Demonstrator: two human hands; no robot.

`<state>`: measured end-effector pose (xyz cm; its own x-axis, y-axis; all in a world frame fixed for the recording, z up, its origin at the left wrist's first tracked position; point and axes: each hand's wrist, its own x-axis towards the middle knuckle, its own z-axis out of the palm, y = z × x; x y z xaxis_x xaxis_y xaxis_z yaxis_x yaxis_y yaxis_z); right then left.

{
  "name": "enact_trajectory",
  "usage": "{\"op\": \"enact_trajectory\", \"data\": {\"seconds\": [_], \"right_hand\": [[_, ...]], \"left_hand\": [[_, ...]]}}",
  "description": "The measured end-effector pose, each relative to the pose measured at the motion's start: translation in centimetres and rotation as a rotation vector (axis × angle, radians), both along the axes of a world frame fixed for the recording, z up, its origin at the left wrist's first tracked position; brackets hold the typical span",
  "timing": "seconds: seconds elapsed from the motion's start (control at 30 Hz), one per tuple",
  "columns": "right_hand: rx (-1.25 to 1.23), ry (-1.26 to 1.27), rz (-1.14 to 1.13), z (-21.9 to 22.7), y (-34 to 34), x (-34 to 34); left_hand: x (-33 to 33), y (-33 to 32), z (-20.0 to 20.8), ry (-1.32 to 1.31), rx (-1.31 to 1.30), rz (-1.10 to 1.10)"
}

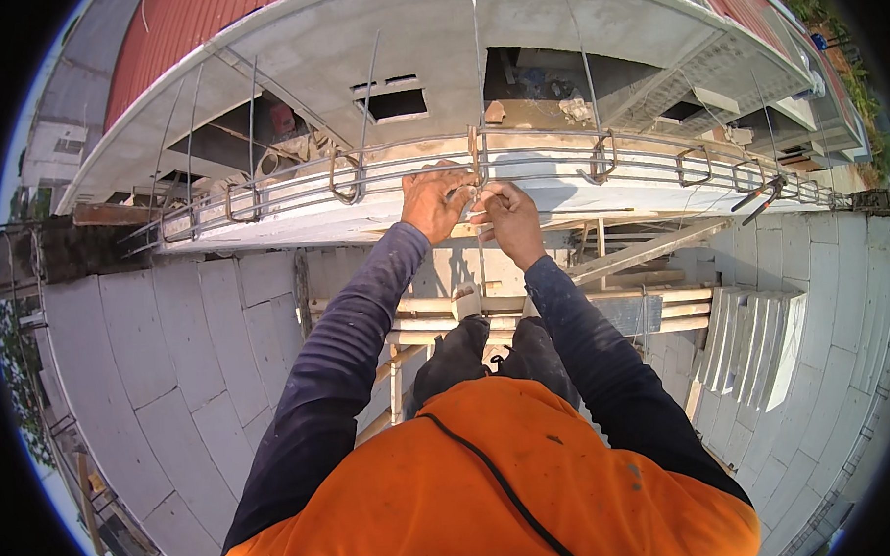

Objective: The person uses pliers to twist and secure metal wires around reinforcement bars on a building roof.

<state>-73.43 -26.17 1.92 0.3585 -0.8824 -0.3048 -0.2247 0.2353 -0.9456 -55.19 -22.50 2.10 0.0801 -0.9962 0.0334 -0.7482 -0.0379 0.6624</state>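
Observation:
A rebar cage (558, 157) of long thin bars with square stirrups runs along the top of a pale block wall in front of me. Both hands meet at its middle, beside an upright rebar (477, 71). My left hand (433, 202) reaches over the bars, its thumb and fingers closing near the upright's foot. Just right of it, my right hand (514, 220) is closed in a pinch, fingertips turned toward the same joint. Whatever small piece lies between the fingertips is too small to make out. Dark-handled pincers (762, 198) hang on the cage to the right.
Under my feet are wooden poles (505, 303), with a diagonal plank (650, 251) to the right. White blocks (746, 346) are stacked at right. Block walls (174, 366) rise on both sides. Several upright rebars stick up from the cage; beyond stands a grey building with openings (395, 103).

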Motion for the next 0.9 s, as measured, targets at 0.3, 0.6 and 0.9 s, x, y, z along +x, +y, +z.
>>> {"op": "enact_trajectory", "data": {"seconds": [0.3,0.6,0.9], "right_hand": [[-0.937,0.674,0.286,0.5,-0.4,-1.3],[-0.857,0.645,0.265,0.2,-0.3,-0.7],[0.558,-0.552,-0.043,-2.9,-0.6,0.2]], "left_hand": [[0.1,0.0,-0.6,-0.021,-0.006,0.011],[1.0,-0.4,-1.2,0.046,-0.035,-0.035],[0.3,-1.0,1.9,0.112,0.077,-0.057]]}}
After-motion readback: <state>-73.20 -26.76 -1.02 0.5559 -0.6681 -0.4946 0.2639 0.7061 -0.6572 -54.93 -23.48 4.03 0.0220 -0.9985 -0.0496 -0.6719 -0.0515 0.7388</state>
